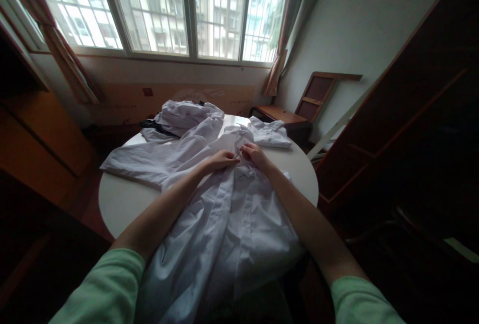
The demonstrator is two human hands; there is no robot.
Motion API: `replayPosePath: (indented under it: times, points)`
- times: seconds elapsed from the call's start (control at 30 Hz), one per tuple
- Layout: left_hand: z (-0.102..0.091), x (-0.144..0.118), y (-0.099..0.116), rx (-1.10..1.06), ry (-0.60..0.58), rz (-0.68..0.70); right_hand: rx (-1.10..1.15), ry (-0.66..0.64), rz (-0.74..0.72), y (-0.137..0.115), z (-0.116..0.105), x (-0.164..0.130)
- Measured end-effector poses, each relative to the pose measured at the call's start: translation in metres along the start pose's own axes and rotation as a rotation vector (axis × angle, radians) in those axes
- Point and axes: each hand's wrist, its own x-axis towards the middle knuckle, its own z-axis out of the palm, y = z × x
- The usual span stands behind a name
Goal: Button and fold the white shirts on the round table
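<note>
A white long-sleeved shirt (209,214) lies spread over the round white table (123,204), its lower part hanging over the near edge toward me. One sleeve (138,162) stretches out to the left. Near the collar, my left hand (223,158) pinches the shirt's front edge. Close beside it, my right hand (255,153) also grips the cloth near the collar, fingers closed. Whether a button is between the fingers is too small to tell. Past my right hand sits a folded white shirt (270,132).
A heap of white clothes (190,117) with a dark piece (155,127) occupies the table's far left. Behind the table stands a wooden chair (284,113) by the wall. A dark wooden door or cabinet (392,114) rises at right; barred windows (160,10) are ahead.
</note>
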Motion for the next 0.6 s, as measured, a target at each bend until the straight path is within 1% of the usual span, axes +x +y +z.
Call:
replayPosePath:
  times: [0.03,0.1,0.2,0.3,0.37,0.43,0.53,0.6]
  points:
    - [0.000,0.000,-0.001,0.009,-0.013,-0.030,0.025,0.015,0.005,-0.001,0.000,0.000]
    - [0.001,0.002,-0.004,0.040,0.015,-0.061,0.075,0.047,0.011,-0.002,-0.001,0.000]
    - [0.005,0.010,-0.008,0.071,0.107,-0.089,0.109,0.076,0.012,-0.007,-0.004,0.000]
    - [0.010,0.020,-0.010,0.091,0.222,-0.135,0.046,0.098,-0.009,-0.018,-0.011,-0.001]
    - [0.012,0.025,-0.011,0.088,0.290,-0.148,-0.089,0.126,-0.040,-0.027,-0.018,-0.004]
    - [0.012,0.027,-0.010,0.045,0.326,-0.165,-0.312,0.124,-0.057,-0.035,-0.024,-0.010]
    - [0.011,0.026,-0.007,-0.077,0.340,-0.227,-0.695,0.016,-0.032,-0.040,-0.028,-0.024]
    - [0.008,0.026,-0.002,-0.134,0.363,-0.248,-0.875,-0.066,-0.016,-0.038,-0.027,-0.033]
